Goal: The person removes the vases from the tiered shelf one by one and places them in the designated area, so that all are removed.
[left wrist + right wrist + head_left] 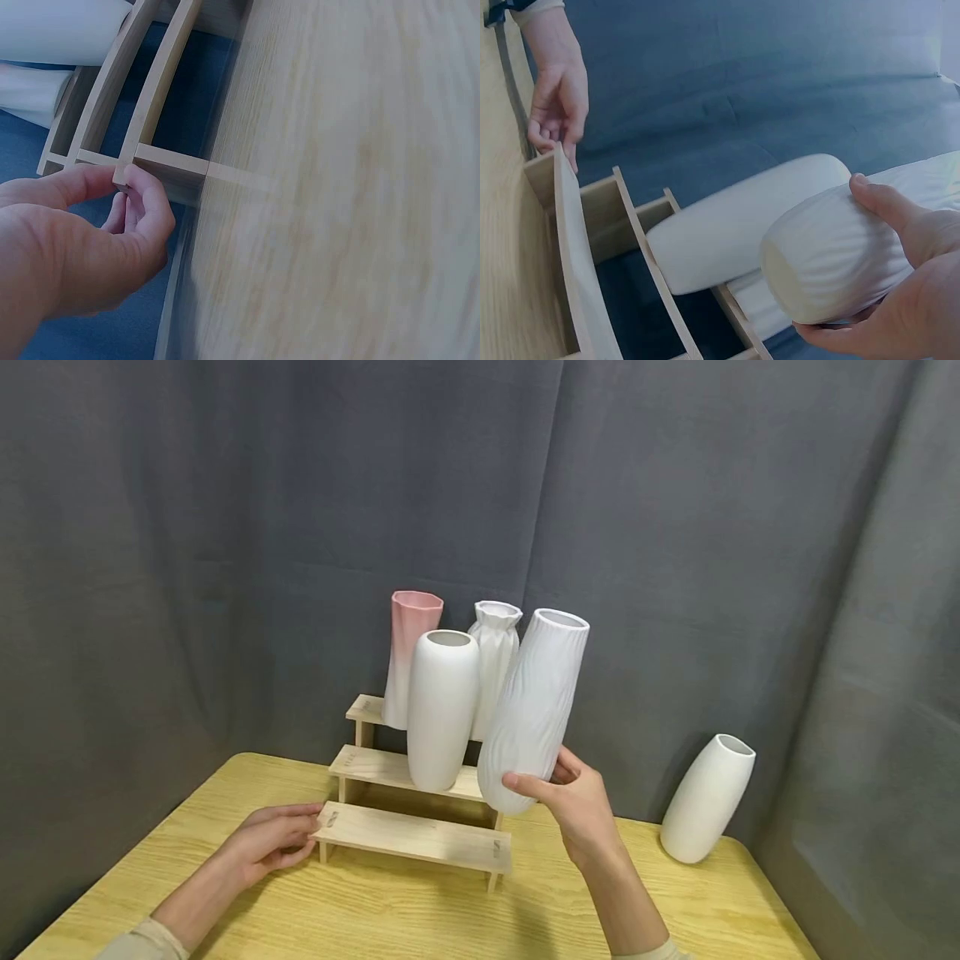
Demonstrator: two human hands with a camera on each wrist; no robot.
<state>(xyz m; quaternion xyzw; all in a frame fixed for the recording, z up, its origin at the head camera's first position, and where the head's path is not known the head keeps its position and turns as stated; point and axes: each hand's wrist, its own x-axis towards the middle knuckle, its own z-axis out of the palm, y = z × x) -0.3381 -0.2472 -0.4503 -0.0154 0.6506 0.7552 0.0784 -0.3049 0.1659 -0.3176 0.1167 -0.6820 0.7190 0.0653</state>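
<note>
My right hand (581,810) grips the lower part of a white rippled vase (534,710), tilted with its mouth to the right, in front of the right end of the wooden stepped stand (412,837). In the right wrist view the base of the rippled vase (832,259) shows, held between thumb and fingers. My left hand (273,843) is at the left end of the lowest step; in the left wrist view the thumb and fingers of that hand (97,232) pinch the step's corner. A smooth white vase (444,710) stands on the middle step.
A pink-and-white vase (405,668) and a white vase with a gathered neck (495,652) stand on the top step. Another white vase (707,799) leans at the right on the wooden table (375,918). A grey curtain (300,527) hangs behind.
</note>
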